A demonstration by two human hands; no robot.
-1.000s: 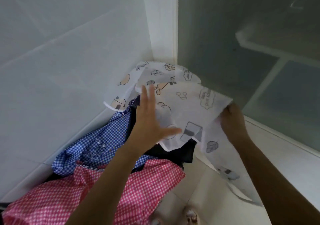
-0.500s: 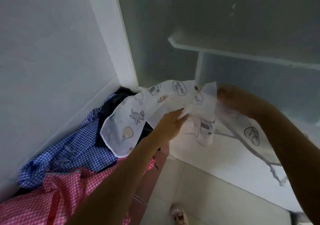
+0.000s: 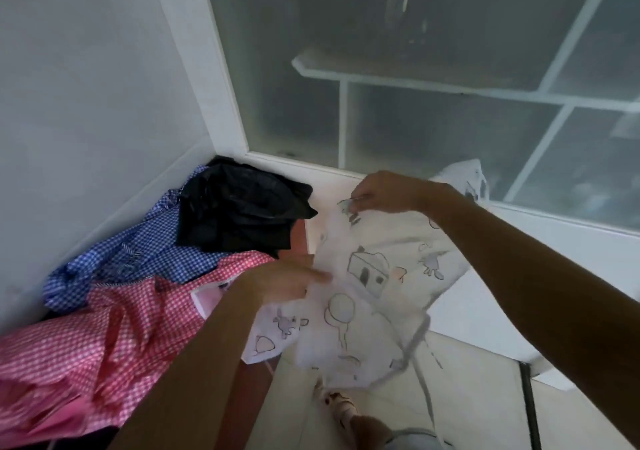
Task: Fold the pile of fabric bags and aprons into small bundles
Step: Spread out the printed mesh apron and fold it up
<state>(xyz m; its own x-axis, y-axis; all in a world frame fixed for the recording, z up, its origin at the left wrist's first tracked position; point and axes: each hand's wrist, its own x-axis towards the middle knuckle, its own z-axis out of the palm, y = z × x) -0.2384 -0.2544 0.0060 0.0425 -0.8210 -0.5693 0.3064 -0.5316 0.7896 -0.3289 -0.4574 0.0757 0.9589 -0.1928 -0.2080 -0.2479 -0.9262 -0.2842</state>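
holds up a white printed fabric (image 3: 367,293) between both hands, just right of the heap (image 3: 104,328) on the surface (image 3: 299,241). pinches its top edge in right hand (image 3: 381,191) fingers; grips its left edge in left hand (image 3: 277,285) fingers. looks thin, creased, covered with outlined cartoon drawings, a cord (image 3: 417,338) dangling below.

No writing can be read
The white printed fabric (image 3: 377,276) carries only line drawings: a house, a tree, small animals. No letters or numbers are legible.
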